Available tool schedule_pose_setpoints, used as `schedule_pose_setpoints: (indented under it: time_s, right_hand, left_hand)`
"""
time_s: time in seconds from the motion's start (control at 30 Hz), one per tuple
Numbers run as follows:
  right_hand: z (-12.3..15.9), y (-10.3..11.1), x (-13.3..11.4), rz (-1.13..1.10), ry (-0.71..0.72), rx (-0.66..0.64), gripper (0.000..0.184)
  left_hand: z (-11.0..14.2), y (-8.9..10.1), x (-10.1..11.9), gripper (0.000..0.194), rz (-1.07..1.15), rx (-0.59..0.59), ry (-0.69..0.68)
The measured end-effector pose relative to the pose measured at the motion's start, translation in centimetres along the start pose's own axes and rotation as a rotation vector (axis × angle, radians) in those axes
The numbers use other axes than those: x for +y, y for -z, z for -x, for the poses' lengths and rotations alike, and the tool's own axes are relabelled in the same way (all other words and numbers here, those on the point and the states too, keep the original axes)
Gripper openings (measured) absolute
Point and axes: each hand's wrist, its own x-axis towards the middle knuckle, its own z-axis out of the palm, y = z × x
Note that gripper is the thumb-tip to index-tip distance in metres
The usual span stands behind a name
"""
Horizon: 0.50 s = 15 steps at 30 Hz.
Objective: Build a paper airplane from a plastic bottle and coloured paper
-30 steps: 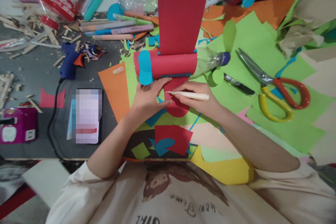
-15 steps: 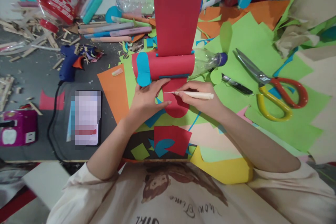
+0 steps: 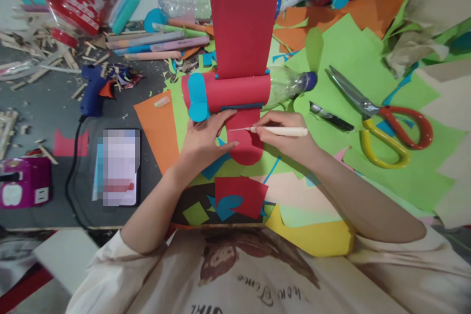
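A plastic bottle [image 3: 285,89] wrapped in red paper lies sideways in front of me, with a blue paper strip [image 3: 197,95] round its left end. One red paper wing [image 3: 245,19] extends away from me; the nearer red wing [image 3: 245,149] points toward me. My left hand [image 3: 204,142] rests with thumb and forefinger spread at that wing's left side, the thumb lying on the paper; its other fingers are partly hidden. Pinched in my right hand [image 3: 289,132] is a white pen [image 3: 285,131]. Its tip meets the near wing at the end of a thin pale line.
Scissors [image 3: 368,108] and a black cutter [image 3: 331,117] lie to the right on green paper [image 3: 368,59]. On the left are a blue glue gun [image 3: 91,91] with its cord, a phone [image 3: 121,167] and a purple box [image 3: 25,181]. Markers [image 3: 158,44] and wood scraps spread behind.
The pen tip and my right hand have moved slightly right, and the pale line on the near wing is longer. My left hand stays against the wing.
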Motion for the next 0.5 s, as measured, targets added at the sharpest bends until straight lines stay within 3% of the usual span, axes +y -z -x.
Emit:
schedule_pose_setpoints:
  time_s: [0.5]
  right_hand:
    - [-0.36,0.98,0.13,0.103,-0.021,0.077,0.014]
  left_hand:
    - [-0.07,-0.08,-0.10,0.058,0.000,0.025,-0.011]
